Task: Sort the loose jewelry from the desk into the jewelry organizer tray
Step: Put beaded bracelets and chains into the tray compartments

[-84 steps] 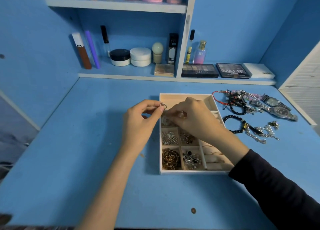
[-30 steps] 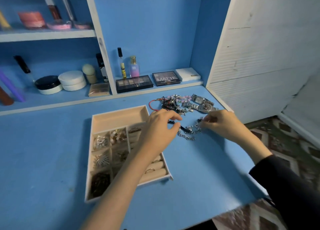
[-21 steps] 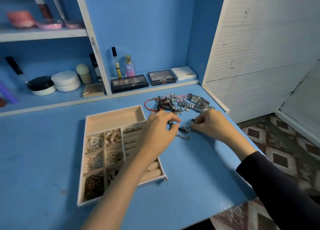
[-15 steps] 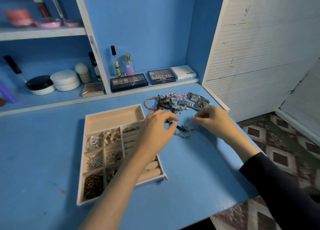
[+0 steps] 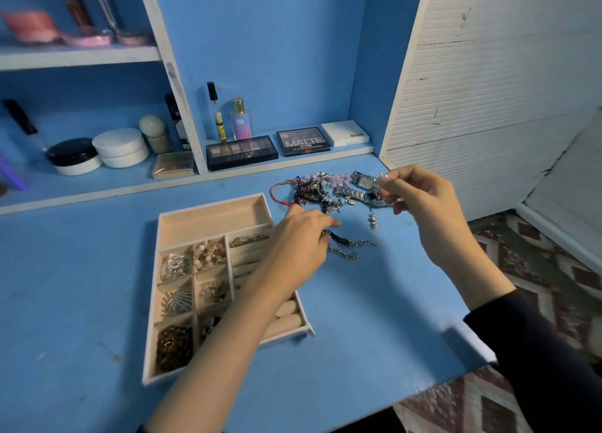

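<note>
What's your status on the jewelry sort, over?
Left hand on the chain bracelet, grip unclear. Right hand raised, pinching a small silvery piece. Jewelry pile beside the organizer tray unsorted. Left forearm crosses above the tray.

A: Way into the tray (image 5: 211, 204)?
B: From above. The left forearm lies across its right column. The long back compartment and the left cells are uncovered.
A: Desk (image 5: 374, 302) side?
B: Bare surface right of the tray, out to the front edge. A chain (image 5: 348, 250) sits at the left hand (image 5: 299, 240) fingertips, with a small charm (image 5: 373, 221) beyond it. The jewelry pile (image 5: 325, 191) fills the back right, and the right hand (image 5: 420, 198) is raised over its watch end.
A: Limits?
B: Palettes (image 5: 241, 152) on the ledge behind, slatted white panel (image 5: 472, 107) on the right.
</note>
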`<state>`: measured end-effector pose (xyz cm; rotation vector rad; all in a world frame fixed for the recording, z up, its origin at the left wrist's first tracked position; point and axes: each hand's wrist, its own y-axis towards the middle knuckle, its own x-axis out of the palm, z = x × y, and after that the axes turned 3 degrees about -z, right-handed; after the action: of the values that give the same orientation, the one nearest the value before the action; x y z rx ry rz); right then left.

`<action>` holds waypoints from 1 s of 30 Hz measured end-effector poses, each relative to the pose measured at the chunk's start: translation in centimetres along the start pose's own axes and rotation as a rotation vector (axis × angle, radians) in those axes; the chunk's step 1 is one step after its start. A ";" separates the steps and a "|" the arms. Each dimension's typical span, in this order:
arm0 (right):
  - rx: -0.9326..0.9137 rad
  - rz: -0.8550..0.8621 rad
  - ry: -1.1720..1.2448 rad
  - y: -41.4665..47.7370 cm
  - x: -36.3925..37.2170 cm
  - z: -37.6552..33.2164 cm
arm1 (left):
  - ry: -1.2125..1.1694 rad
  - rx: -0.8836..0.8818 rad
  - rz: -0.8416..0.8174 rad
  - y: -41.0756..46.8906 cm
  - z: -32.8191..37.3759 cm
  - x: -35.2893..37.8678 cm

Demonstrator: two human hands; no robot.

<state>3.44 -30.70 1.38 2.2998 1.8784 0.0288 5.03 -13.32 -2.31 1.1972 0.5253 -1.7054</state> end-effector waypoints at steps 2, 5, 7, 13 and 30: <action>-0.008 0.011 0.015 -0.1 0.1 -0.2 | 0.062 0.048 -0.041 0.3 0.1 0.2; -0.009 0.010 0.016 -0.2 0.3 -0.2 | 0.173 0.105 -0.078 0.8 0.2 0.4; -0.009 0.007 0.008 -0.3 0.4 -0.1 | 0.211 0.122 -0.059 0.9 0.4 0.2; 0.001 0.013 0.004 -0.4 0.4 0.1 | 0.152 0.107 0.000 0.7 0.6 0.1; -0.031 -0.091 0.047 -1.0 2.9 -1.2 | -0.272 0.065 0.381 -2.1 1.3 -7.7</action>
<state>2.94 -27.50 2.16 2.2100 1.9888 0.1000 3.12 -9.85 4.72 1.0125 0.0691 -1.5283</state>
